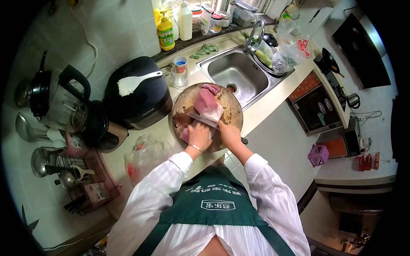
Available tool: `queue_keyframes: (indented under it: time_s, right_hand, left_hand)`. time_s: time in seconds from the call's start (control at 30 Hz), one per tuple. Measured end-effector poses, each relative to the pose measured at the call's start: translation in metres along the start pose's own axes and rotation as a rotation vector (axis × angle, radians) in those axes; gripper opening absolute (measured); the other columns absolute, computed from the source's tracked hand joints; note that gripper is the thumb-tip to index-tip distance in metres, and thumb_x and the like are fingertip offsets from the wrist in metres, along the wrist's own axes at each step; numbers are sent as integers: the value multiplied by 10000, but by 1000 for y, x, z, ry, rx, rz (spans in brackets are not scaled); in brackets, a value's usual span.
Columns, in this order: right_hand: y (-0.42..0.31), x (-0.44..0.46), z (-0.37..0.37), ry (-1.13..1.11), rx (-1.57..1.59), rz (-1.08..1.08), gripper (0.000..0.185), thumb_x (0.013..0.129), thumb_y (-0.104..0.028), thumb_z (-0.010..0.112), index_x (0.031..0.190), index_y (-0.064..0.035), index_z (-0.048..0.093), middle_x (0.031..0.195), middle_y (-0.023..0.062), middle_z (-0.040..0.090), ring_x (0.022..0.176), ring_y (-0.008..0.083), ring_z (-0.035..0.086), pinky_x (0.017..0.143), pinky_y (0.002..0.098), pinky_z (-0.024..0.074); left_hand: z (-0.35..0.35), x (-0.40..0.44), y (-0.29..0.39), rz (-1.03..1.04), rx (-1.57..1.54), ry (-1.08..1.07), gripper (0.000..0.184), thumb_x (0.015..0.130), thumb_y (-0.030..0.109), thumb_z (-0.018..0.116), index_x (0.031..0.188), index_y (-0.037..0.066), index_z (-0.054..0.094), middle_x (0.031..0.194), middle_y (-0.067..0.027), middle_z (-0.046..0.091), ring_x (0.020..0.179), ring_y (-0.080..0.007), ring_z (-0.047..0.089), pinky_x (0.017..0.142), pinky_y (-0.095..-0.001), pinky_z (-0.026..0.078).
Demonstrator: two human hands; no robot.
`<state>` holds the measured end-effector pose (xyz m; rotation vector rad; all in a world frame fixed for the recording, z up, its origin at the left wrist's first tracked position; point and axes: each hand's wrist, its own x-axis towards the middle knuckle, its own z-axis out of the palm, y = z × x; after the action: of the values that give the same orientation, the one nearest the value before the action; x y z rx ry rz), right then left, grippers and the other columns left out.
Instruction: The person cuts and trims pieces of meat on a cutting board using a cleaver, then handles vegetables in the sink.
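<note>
A round wooden cutting board (234, 106) lies on the counter in front of me, and a large piece of raw pink meat (207, 102) is on its far half. My right hand (229, 133) is closed around the handle of a kitchen knife (204, 119), whose wide blade lies across the board against the near side of that piece. On the near side of the blade, my left hand (199, 135) grips another part of the meat (184, 135); its fingertips are partly hidden. A small dark red piece of meat (211, 88) sits at the board's far edge.
Behind the board is a steel sink (241, 70) with a tap (255, 36). A black rice cooker (139, 96) with a white rice paddle (139, 82) on its lid stands left, near a glass cup (179, 77). A plastic bag (147, 155) lies at the near left.
</note>
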<state>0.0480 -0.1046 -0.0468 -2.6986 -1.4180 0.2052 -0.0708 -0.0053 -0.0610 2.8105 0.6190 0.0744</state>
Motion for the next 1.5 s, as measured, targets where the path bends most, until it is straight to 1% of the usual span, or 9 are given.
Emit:
queue_keyframes:
  time_s: [0.17, 0.23, 0.43, 0.87, 1.03, 1.13, 1.23, 1.33, 1.5]
  right_hand:
    - [-6, -9, 12, -12, 36, 12, 163, 841, -107, 499, 1003, -87, 500, 685, 177, 632, 645, 364, 645, 550, 474, 501]
    - [-13, -4, 14, -25, 56, 20, 157, 844, -111, 494, 999, -83, 498, 683, 177, 632, 640, 361, 645, 543, 472, 501]
    - [-20, 0, 22, 40, 24, -8, 153, 862, -114, 473, 1014, -98, 490, 662, 165, 630, 609, 350, 644, 498, 452, 498]
    - [-11, -3, 20, 68, -17, 8, 187, 869, -116, 463, 1056, -114, 466, 694, 157, 640, 618, 345, 649, 508, 463, 495]
    - [3, -28, 10, -16, -7, 125, 135, 868, -128, 473, 1001, -111, 481, 692, 152, 640, 647, 337, 655, 519, 452, 500]
    - [-9, -11, 17, 65, -29, 61, 119, 871, -135, 470, 987, -111, 478, 683, 152, 639, 643, 336, 656, 518, 446, 503]
    - [-21, 7, 29, 124, -29, 2, 123, 872, -139, 470, 992, -112, 478, 669, 151, 636, 615, 334, 654, 506, 448, 504]
    - [-18, -2, 25, 115, -45, 30, 130, 875, -139, 466, 1002, -116, 480, 667, 151, 635, 611, 328, 655, 512, 445, 507]
    - [-5, -11, 17, 60, -12, 40, 146, 869, -143, 474, 1011, -112, 482, 679, 146, 643, 633, 313, 661, 516, 435, 507]
  left_hand:
    - [0, -9, -2, 42, 40, -15, 429, 648, 373, 756, 969, 115, 638, 1031, -47, 604, 1068, -204, 489, 878, -487, 338]
    - [3, -12, -3, 97, 64, 120, 431, 643, 375, 756, 962, 111, 634, 1026, -48, 597, 1065, -206, 479, 866, -471, 337]
    - [11, -13, -3, 92, 54, 192, 426, 636, 370, 754, 956, 116, 634, 1008, -49, 596, 1060, -207, 477, 865, -467, 333]
    - [13, -10, -3, 24, 32, 160, 390, 639, 387, 749, 908, 120, 658, 941, -48, 621, 1032, -210, 496, 872, -475, 321]
    - [9, -12, -4, 60, 36, 86, 386, 647, 390, 746, 902, 113, 661, 971, -60, 620, 1052, -223, 490, 874, -472, 314]
    - [10, -11, -3, 11, 18, 157, 381, 647, 387, 746, 896, 110, 663, 981, -67, 619, 1059, -227, 485, 872, -467, 316]
    - [9, -10, 0, -36, 55, 104, 380, 649, 381, 746, 901, 109, 660, 970, -69, 621, 1066, -229, 481, 875, -465, 317]
    - [10, -13, -4, 37, 22, 173, 381, 651, 376, 749, 907, 109, 659, 950, -67, 629, 1059, -232, 490, 881, -465, 320]
    - [8, -14, -2, 31, -19, 105, 447, 635, 346, 759, 966, 69, 643, 1044, -86, 605, 1071, -270, 494, 886, -483, 319]
